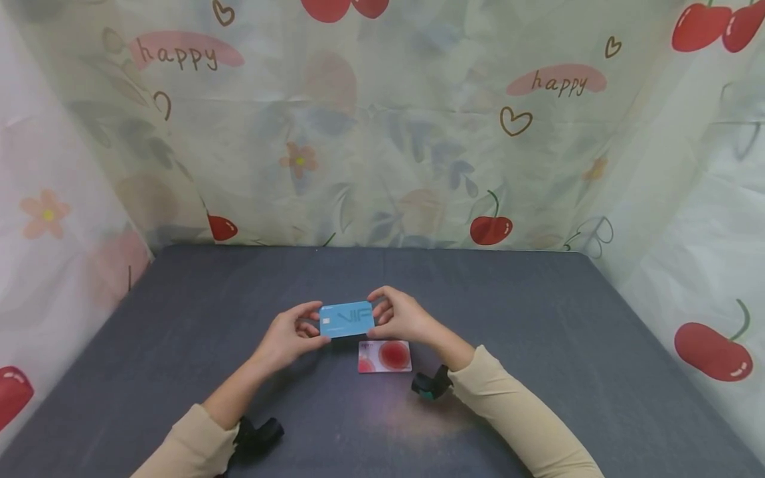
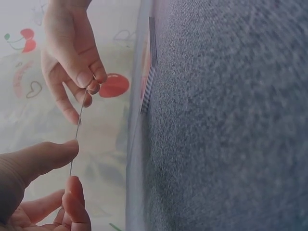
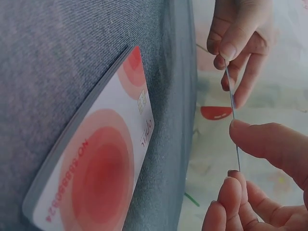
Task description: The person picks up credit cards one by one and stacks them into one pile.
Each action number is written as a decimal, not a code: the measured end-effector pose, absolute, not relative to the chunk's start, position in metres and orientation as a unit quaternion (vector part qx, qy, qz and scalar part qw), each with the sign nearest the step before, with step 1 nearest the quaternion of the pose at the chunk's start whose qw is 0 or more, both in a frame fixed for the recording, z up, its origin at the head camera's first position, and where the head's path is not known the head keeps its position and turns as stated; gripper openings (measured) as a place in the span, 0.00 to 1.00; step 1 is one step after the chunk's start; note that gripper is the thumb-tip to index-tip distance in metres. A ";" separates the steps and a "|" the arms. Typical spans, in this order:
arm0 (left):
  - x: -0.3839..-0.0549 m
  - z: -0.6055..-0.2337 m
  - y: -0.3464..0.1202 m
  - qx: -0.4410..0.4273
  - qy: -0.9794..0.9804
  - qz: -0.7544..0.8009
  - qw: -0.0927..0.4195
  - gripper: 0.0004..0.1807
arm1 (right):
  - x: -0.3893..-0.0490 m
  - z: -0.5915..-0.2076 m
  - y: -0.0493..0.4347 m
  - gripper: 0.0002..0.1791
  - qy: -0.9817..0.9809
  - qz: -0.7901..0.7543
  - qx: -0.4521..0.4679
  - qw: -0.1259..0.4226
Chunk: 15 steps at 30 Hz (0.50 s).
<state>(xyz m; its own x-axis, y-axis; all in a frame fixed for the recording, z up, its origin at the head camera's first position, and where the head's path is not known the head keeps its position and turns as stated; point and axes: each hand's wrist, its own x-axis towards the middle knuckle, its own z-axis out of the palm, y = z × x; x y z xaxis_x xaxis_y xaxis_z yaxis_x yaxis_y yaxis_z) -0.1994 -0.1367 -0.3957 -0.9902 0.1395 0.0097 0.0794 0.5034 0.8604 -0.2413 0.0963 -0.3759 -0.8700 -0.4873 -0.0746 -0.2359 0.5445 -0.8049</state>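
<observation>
A blue plastic card with a small chip and "VIP"-like lettering is held up off the table between both hands. My left hand pinches its left end between thumb and fingers. At the opposite end, the thumb and fingers of my right hand pinch it too. Both wrist views show the card edge-on as a thin line. Just below and nearer lies a stack of white cards with red circles, flat on the table. In the right wrist view the card stack shows its printed top and layered edge.
The dark grey cloth-covered table spreads around the hands. Behind it and at both sides hang pale curtains printed with cherries, hearts and flowers. Black wrist cameras sit on the left wrist and the right wrist.
</observation>
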 end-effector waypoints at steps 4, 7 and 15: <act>-0.201 -0.397 -0.135 0.072 0.864 0.498 0.025 0.34 | -0.242 -0.378 0.101 0.30 0.865 -0.431 -0.210 0.146; -0.202 -0.398 -0.133 0.076 0.863 0.498 0.025 0.34 | -0.243 -0.378 0.104 0.30 0.863 -0.433 -0.214 0.144; -0.203 -0.400 -0.125 0.091 0.862 0.499 0.021 0.34 | -0.240 -0.379 0.111 0.30 0.871 -0.430 -0.201 0.128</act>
<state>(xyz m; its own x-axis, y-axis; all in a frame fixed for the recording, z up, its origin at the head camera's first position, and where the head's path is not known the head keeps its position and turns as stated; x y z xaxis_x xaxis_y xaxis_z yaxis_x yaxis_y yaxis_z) -0.2033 -0.1253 -0.4001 -0.9827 0.1771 0.0538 0.1348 0.4853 0.8639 -0.2399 0.1109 -0.3793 -0.8863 -0.4604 -0.0505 -0.2401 0.5501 -0.7999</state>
